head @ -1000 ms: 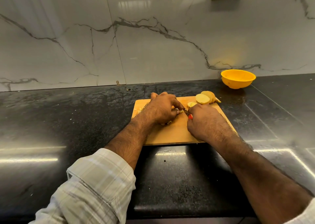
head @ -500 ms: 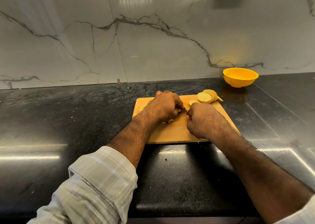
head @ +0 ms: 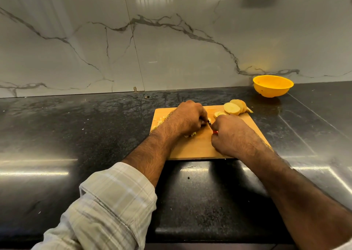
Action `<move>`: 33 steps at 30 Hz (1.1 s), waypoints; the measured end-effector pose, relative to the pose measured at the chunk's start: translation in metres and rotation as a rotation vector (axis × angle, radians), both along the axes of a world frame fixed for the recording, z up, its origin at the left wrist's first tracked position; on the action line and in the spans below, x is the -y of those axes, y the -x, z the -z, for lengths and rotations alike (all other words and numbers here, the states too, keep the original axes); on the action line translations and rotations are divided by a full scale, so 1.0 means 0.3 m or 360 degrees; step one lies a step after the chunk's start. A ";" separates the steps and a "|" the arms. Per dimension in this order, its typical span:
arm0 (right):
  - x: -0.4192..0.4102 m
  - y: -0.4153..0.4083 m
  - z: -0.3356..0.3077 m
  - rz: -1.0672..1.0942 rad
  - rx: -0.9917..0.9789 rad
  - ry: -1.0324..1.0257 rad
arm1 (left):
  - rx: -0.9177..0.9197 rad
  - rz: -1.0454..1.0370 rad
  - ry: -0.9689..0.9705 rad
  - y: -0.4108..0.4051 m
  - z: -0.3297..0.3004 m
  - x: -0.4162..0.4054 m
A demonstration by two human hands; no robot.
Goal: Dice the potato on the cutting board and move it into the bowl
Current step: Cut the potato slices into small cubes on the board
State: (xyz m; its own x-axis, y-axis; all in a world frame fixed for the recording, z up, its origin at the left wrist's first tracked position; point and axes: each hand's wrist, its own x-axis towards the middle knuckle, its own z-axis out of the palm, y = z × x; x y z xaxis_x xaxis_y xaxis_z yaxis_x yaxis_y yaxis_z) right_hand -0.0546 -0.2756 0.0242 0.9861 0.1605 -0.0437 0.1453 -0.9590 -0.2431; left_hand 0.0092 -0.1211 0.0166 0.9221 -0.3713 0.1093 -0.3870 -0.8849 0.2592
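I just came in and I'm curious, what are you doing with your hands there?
A person is dicing potato on the wooden cutting board. The right hand grips a small red-handled knife, and the left hand holds the piece being cut. Pale round potato slices wait at the board's far corner. The yellow plastic bowl sits behind on the black counter.

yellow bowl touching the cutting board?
Apart. The head view shows bare black countertop between the yellow bowl and the cutting board.

No readable text, labels, brands, numbers or signs appear on anything around the hands, including the wall fitting far above the right hand.
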 end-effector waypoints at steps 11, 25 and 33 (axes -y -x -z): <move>0.006 -0.016 0.014 0.0044 0.0101 -0.0164 | -0.0032 -0.0058 0.0221 -0.002 0.014 -0.033; -0.007 -0.031 0.032 -0.0002 0.0200 -0.0132 | 0.0038 -0.0028 0.0158 -0.008 0.024 -0.039; -0.004 -0.016 0.026 -0.0011 0.0082 -0.0155 | 0.0099 -0.0124 -0.0053 -0.003 0.012 -0.035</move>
State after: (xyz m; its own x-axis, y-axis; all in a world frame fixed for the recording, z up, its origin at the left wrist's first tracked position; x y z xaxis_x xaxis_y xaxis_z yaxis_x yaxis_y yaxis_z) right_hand -0.0499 -0.2745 0.0162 0.9855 0.1683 0.0229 0.1664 -0.9302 -0.3271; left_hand 0.0102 -0.1106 0.0131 0.9401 -0.3031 0.1559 -0.3311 -0.9207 0.2067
